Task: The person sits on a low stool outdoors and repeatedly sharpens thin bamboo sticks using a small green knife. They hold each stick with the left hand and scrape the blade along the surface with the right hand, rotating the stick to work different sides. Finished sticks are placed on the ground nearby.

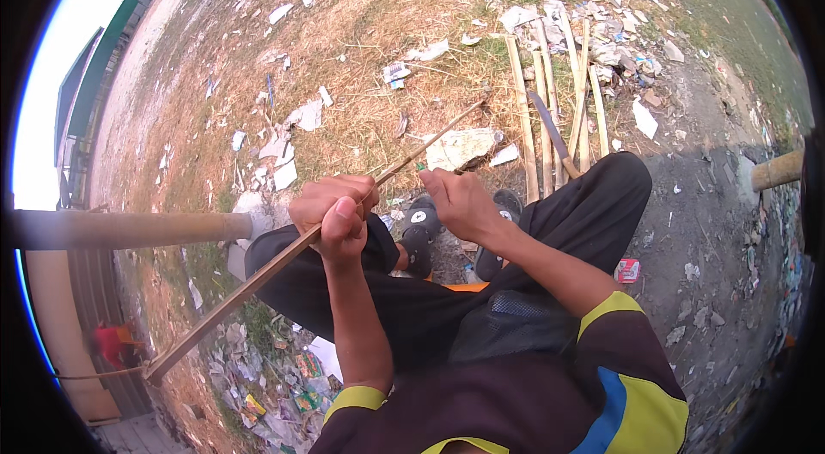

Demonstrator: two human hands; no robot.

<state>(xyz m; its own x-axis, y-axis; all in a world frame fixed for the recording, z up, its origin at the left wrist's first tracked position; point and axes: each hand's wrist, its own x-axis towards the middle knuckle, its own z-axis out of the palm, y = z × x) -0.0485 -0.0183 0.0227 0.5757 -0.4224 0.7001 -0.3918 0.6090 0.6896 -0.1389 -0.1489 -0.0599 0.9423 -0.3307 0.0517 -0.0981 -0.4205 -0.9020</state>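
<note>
My left hand (331,215) is wrapped round a long, thin wooden strip (245,291), which looks like split bamboo. The strip slants from the lower left, past my left forearm, to a narrow tip over the dry grass. Just right of the strip, my right hand (460,203) is closed with its thumb upward. A tiny green bit shows by that thumb; what the fingers hold is hidden. Beyond my right knee lies a knife (550,129) with a long curved blade, its handle end near my trouser leg. Several pale split bamboo strips (522,115) lie beside and under it.
Round poles stick out at the left (129,229) and right (778,170). Paper and plastic litter (292,377) covers much of the ground. A flat pale slab (462,147) lies beyond my shoes (418,239). A small red box (627,270) sits right of my leg.
</note>
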